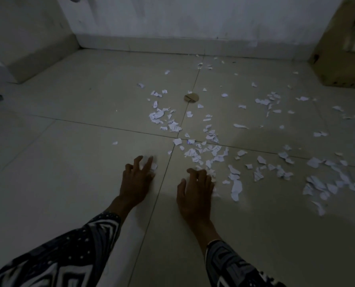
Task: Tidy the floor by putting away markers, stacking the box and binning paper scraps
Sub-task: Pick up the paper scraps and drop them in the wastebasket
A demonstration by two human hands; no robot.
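Pale floor tiles (69, 172) fill the view, bounded by a white wall (172, 21) at the far edge; lighting is dim. Landmark for all positions: the round tan disc (191, 98) lying on a grout line in mid-floor.

Paper scraps (203, 150) are scattered nearer the camera than the disc and to its right, with a thinner trail running beyond the disc toward the wall. A cardboard box (342, 59) stands far right of the disc, against the wall. No markers and no bin are visible.

Left hand (137, 179): down at the floor, nearer the camera than the disc and slightly to its left, fingers curled around a small clump of white scraps. Right hand (195, 191): nearer the camera than the disc, directly below it in the view, fingers curled over scraps at the near edge of the main scatter. Both patterned sleeves (69, 255) enter from the bottom edge.

Judged step: gathering scraps by hand; most of the litter is not yet collected.

Risks:
- Light, small pieces may slip from a loose grasp when lifted, re-scattering the clump.
- A fast sweeping motion may push scraps farther from the disc rather than consolidate them.
- Dim light may cause the far trail near the wall to be missed.
- With no bin in view, carrying full handfuls invites spills.
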